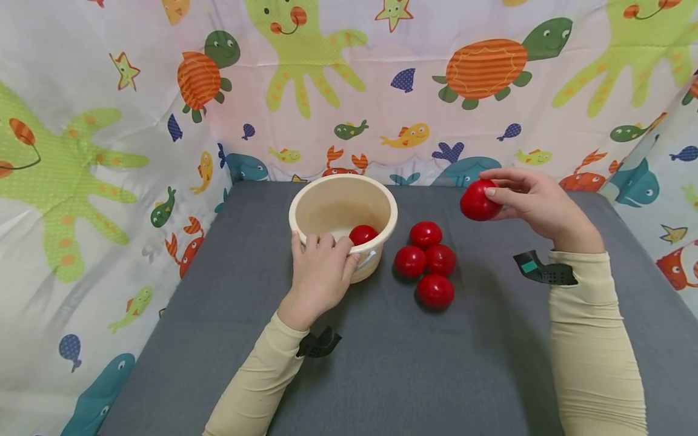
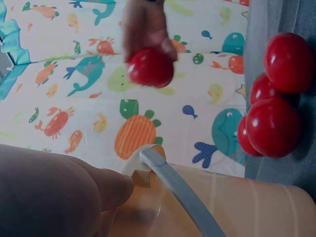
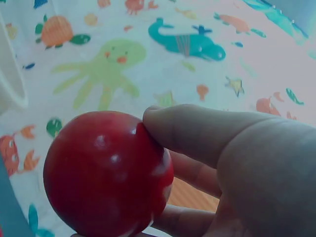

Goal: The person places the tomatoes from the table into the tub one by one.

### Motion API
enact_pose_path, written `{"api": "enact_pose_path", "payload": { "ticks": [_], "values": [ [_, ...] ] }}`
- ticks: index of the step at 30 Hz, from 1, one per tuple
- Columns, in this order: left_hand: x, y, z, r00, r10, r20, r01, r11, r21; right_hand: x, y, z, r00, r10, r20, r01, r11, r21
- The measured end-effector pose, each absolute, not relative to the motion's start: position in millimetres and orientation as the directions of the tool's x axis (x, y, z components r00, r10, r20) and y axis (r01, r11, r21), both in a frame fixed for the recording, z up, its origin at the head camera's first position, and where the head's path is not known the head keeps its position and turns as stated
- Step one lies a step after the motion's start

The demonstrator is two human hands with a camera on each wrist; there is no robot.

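On the gray table (image 1: 403, 369) we see a cream bucket (image 1: 334, 203), its near rim gripped by the left hand (image 1: 322, 270), fingers apparently hooked over it. The right hand (image 1: 537, 204) pinches a red ball (image 1: 477, 201) aloft, right of four others (image 1: 439, 260).

Left wrist view. Bucket (image 2: 237, 195): pale, its grey handle (image 2: 185, 190) running down from a lug at the rim. Left hand (image 2: 54, 192): left of bucket, thumb at the rim. Right hand (image 2: 148, 27): above bucket, slightly blurred, holding a red ball (image 2: 150, 69), clear of the rim. Four more balls (image 2: 274, 128): clustered above bucket's right part, on grey desk (image 2: 271, 17). Sea-animal cloth (image 2: 74, 111): behind bucket.
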State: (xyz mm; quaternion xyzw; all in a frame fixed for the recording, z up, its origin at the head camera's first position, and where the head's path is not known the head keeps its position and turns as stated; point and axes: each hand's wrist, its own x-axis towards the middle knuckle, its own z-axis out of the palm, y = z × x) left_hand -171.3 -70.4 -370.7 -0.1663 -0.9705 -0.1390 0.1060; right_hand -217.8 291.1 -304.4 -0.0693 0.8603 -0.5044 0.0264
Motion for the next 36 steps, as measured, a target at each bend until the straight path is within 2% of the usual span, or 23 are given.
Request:
{"api": "enact_pose_path", "payload": {
  "ticks": [12,20,29,36],
  "values": [
    [-170,-70,-371,-0.922,0.291,0.255,0.351,0.907,0.235,-239,218,-266,-0.960,-0.248,0.133,-0.221,0.372,-0.901],
    [-170,-70,-371,-0.919,0.293,0.263,0.355,0.906,0.232,-251,161,-251,-0.942,-0.321,0.092,-0.213,0.366,-0.906],
    [-171,-72,-370,-0.920,0.304,0.247,0.364,0.897,0.252,-261,110,-261,-0.904,-0.411,0.115,-0.297,0.413,-0.861],
    [-171,-73,-370,-0.915,0.312,0.255,0.374,0.894,0.246,-266,88,-288,-0.901,-0.431,0.053,-0.268,0.454,-0.850]
  ]
}}
